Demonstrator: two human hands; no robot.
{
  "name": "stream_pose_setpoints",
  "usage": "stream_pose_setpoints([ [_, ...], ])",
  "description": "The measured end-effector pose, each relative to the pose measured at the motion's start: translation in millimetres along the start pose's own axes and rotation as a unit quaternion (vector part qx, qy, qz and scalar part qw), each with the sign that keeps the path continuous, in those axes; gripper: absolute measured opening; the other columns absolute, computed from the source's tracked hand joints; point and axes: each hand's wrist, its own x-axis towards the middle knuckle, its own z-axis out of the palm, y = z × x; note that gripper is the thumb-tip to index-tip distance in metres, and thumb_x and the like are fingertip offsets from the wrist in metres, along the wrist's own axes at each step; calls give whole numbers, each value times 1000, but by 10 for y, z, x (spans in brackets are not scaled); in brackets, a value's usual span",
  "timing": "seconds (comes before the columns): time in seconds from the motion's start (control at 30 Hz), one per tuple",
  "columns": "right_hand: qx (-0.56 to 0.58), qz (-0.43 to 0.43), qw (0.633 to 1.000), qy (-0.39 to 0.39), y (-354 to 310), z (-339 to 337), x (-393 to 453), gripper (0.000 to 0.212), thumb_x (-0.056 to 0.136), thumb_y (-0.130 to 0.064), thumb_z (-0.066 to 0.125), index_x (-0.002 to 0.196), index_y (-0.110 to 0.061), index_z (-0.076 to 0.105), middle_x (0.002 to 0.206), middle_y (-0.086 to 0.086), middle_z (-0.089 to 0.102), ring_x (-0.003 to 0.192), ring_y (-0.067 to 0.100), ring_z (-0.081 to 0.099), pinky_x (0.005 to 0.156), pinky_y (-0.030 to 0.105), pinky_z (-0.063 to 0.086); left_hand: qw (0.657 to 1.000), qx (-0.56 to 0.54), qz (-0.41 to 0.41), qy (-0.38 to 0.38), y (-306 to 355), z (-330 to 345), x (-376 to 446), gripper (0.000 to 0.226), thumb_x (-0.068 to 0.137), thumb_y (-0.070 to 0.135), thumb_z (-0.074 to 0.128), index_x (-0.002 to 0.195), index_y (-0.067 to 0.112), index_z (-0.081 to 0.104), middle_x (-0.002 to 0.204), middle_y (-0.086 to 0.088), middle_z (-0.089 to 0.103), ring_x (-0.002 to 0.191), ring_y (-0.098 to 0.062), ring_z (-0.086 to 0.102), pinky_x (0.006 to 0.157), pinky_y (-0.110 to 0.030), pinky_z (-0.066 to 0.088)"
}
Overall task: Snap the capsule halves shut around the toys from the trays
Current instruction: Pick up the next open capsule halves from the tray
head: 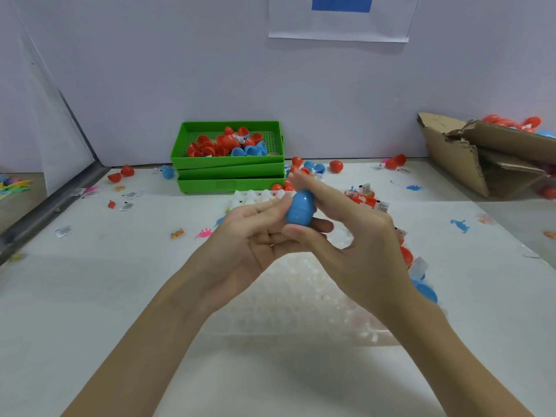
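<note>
Smooth blue plastic egg capsule (pixel 301 208) held mid-air above clear dimpled tray (pixel 304 311). My left hand (pixel 255 236) cradles it on curled fingers; right hand (pixel 355 236) pinches it, thumb beneath.

both hands pinch a blue capsule (pixel 299 208) above the table.

Packing workstation: partitioned white bench (pixel 90 296), stacked green trays (pixel 230 176), cardboard box (pixel 469 158).
</note>
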Motion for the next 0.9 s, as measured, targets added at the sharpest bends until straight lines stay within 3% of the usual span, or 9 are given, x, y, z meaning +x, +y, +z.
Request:
stream_pose_setpoints([
  [0.1,-13,-9,1000,11,4,23,-26,44,92,-22,75,132,-7,67,100,-20,63,83,-13,58,80,5,43,999,-19,-9,-31,-2,-6,-5,41,102,34,55,118,2,77,117,-23,74,116,-30,71,96,-36,58],
  [0.2,-34,-15,999,32,16,35,-45,31,94,-12,73,124,-6,71,92,-17,62,79,-17,53,76,0,40,999,-9,-10,-40,-23,-10,1,44,104,35,54,124,1,73,124,-24,72,124,-35,67,99,-39,57],
  [0.3,-28,-13,999,33,40,28,-41,28,94,-6,73,123,-6,73,98,-6,73,82,-7,58,79,3,45,999,-8,-17,-49,-48,-21,14,45,105,35,52,128,1,71,128,-25,70,125,-36,66,100,-38,56],
  [0.37,-31,-1,999,26,64,27,-31,34,94,-13,74,127,-8,71,105,-3,76,82,-2,62,80,5,46,999,-13,-19,-33,-74,-34,33,46,104,35,54,125,-3,71,127,-27,70,125,-35,67,98,-36,57],
  [0.5,-29,32,999,-23,96,64,-32,57,93,-25,74,146,-14,57,122,-8,71,95,-13,61,91,5,46,1000,-1,-23,14,-94,-72,66,44,98,36,63,118,0,76,123,-24,73,118,-31,71,94,-31,58],
  [0.63,-54,40,997,-39,143,93,-43,56,91,-26,75,144,-19,57,119,-10,73,100,2,63,93,12,49,998,47,-14,45,-90,-117,73,45,96,39,69,118,1,76,119,-22,75,115,-29,73,92,-28,59],
  [0.7,-43,68,996,-36,135,84,-36,54,90,-33,72,142,-24,59,117,-23,68,102,-10,61,94,7,47,992,101,-6,78,-110,-101,84,51,98,48,62,122,4,73,114,-18,77,112,-28,74,93,-31,60],
  [0.8,-17,127,991,-33,61,82,6,60,83,-45,68,141,-31,58,117,-44,52,104,-31,50,98,1,40,969,161,9,188,-131,-106,108,54,102,58,44,116,14,72,100,-10,81,95,-25,78,85,-33,62],
  [0.9,-12,176,984,-28,-4,98,178,63,81,-49,70,140,-31,60,106,-38,61,97,-25,59,86,-4,42,945,143,22,293,-94,-238,127,56,110,52,35,106,11,73,91,-9,81,82,-25,78,74,-31,59],
])
